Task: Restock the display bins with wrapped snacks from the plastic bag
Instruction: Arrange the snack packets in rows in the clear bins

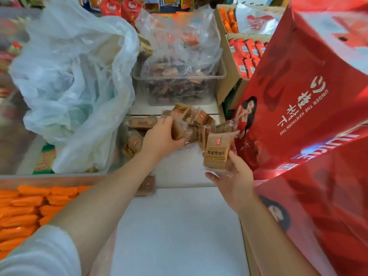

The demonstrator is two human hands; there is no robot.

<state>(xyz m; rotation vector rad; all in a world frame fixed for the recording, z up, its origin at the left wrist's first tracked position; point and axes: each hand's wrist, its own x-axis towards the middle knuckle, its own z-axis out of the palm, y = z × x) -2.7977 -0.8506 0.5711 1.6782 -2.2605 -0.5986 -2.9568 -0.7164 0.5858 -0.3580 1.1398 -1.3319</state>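
Left hand (162,139) grips a packet in the brown snack pile (191,120); right hand (233,180) holds an upright brown packet (217,154) just beside the pile, nearer the bin's right edge.

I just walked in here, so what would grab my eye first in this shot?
Probably the big red gift boxes filling the right side. Next, in the middle, the left hand grips a brown snack from the pile, while the right hand holds up another brown packet. A large crumpled plastic bag billows at upper left, above a tray of orange packets.

Red box (298,100): "UNDER THE HAWTHORN TREE", "JUICE".
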